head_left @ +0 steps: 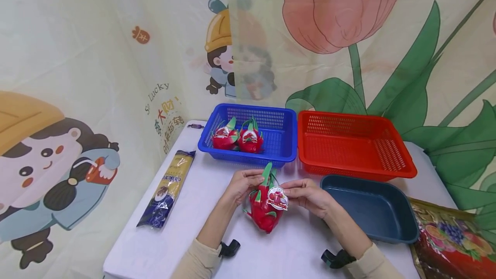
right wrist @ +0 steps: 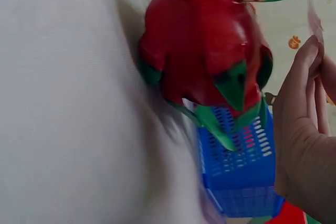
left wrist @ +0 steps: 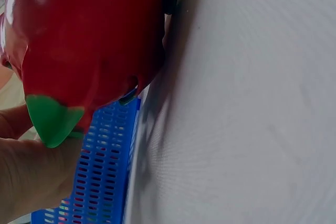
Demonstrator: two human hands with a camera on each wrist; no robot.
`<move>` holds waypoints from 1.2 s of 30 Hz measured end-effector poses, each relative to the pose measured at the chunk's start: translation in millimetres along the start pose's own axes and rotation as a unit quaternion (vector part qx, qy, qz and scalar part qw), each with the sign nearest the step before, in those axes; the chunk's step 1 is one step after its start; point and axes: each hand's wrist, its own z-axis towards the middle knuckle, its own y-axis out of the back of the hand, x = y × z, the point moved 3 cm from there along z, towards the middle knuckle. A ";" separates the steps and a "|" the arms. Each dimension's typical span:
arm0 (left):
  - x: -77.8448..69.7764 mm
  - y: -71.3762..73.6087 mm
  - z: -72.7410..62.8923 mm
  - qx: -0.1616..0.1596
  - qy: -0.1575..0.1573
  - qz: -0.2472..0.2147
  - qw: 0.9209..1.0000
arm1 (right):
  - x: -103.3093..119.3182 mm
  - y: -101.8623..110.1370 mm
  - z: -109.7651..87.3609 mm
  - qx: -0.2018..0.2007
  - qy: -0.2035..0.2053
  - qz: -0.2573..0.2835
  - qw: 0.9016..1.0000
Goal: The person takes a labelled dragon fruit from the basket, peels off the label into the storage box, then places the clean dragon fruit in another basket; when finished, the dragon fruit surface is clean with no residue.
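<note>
A red dragon fruit (head_left: 265,214) with green-tipped scales is over the white table, its leafy end toward the baskets. My left hand (head_left: 245,185) grips it by that leafy end, thumb and fingers at the green leaves. In the left wrist view the thumb lies just behind a green scale (left wrist: 52,121). My right hand (head_left: 307,196) pinches the edge of a round white-and-red label (head_left: 277,198), which overlaps the fruit in the head view. From the right wrist, the label (right wrist: 314,19) appears thin and edge-on, held apart from the fruit (right wrist: 194,40).
A blue basket (head_left: 277,152) behind my hands holds two labelled dragon fruits (head_left: 249,140). To its right stand a red basket (head_left: 356,169) and a dark blue tray (head_left: 370,238). A gold-and-blue packet (head_left: 168,188) lies left, a fruit-printed bag (head_left: 453,244) right, a small purple wrapper (head_left: 195,126) at the back.
</note>
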 end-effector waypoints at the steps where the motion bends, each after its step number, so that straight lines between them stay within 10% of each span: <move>1: -0.1 -0.2 -0.2 -0.001 0.002 -0.004 1.000 | 3.0 1.2 -1.8 -0.008 0.002 -0.010 1.000; 19: -1.3 -0.1 -1.3 -0.025 0.006 0.004 1.000 | 50.3 45.5 -55.7 -0.097 0.030 -0.168 0.981; 36: -1.0 0.2 0.3 -0.028 0.007 0.001 1.000 | 65.9 82.9 -82.1 -0.097 -0.004 -0.237 0.967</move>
